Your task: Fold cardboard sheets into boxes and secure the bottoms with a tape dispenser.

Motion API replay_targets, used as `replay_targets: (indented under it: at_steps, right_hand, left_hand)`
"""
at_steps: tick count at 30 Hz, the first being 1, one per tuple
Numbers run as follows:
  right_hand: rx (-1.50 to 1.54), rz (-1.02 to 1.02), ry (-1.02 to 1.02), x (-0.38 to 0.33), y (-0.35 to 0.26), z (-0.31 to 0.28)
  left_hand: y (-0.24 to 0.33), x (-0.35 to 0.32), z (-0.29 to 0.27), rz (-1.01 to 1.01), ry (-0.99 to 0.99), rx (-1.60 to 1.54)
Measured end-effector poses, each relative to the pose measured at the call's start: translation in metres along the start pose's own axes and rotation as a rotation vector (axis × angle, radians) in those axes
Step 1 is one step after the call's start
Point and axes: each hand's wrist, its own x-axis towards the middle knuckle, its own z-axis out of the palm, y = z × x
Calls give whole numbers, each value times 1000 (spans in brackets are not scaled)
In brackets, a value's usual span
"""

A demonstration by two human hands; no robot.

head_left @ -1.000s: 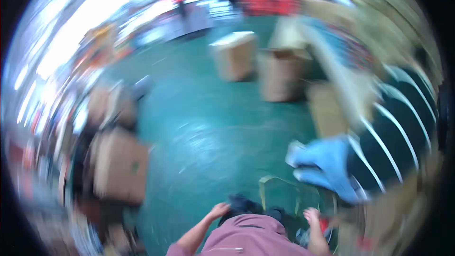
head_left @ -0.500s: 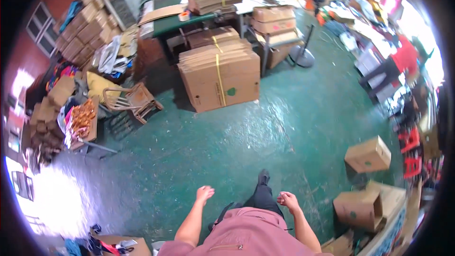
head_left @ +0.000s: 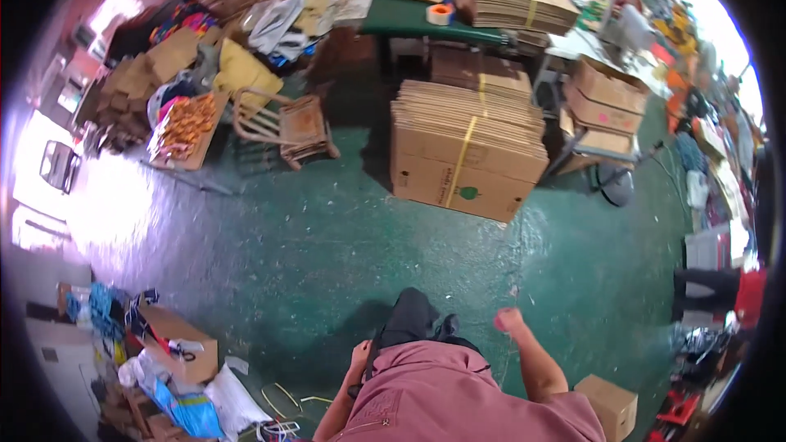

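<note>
Brown cardboard is filling the upper middle of my view: a tied bundle [head_left: 491, 165] of flattened boxes is standing on edge on the green floor [head_left: 327, 233], its yellow strap running down the front beside a green printed shape. I am taking places from this bundle.

On its near side, well apart from it, I am seeing the wearer's two bare hands. The left hand [head_left: 360, 354] is resting close against the dark trousers [head_left: 409, 315]; its fingers are mostly hidden, so I cannot tell how far it is opening or whether it is gripping anything. The right hand [head_left: 508, 319] is hanging out over the floor, nearer to the bundle; it is blurring and looking loosely curled, and I cannot tell whether it is holding something.

Behind the bundle, a green counter [head_left: 403, 21] is carrying a roll of tape [head_left: 440, 15] and a stack of flat cardboard [head_left: 512, 2]. Left of the bundle, a wooden chair [head_left: 303, 127] is standing. Right of it, two worn boxes [head_left: 606, 96] are sitting one above the other. Toward me and to its right, a small carton [head_left: 610, 403] is lying beside the wearer; toward me and to its left, a white sack [head_left: 232, 403] is slumping.
</note>
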Motion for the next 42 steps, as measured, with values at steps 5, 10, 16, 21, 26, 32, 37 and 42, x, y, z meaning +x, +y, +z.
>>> replay_targets:
  at_steps: [5, 10, 16, 21, 26, 32, 37, 42]
  right_hand:
    - [32, -186, 95, 75, -215, -8]
    - [348, -287, -37, 68, -354, 40]
    - [-396, -418, -26, 106, -416, 105]
    - [-144, -392, -121, 132, -523, 184]
    - [-290, -471, 5, 194, -612, 269]
    - [-79, -536, 140, 301, -721, 324]
    - [281, -665, 103, 294, -830, 337]
    - [385, -387, 105, 240, -820, 292]
  left_hand:
    - [-14, 37, 20, -49, -82, -404]
    - [-19, 73, -80, -398, -19, -419]
    - [306, 320, -208, 188, 133, 172]
    - [443, 365, -323, 194, 157, -579]
    - [436, 417, -371, 64, -42, -307]
    - [432, 539, -432, 212, -476, 971]
    - [522, 596, -493, -98, -471, 652]
    - [656, 683, -486, -8, -337, 295]
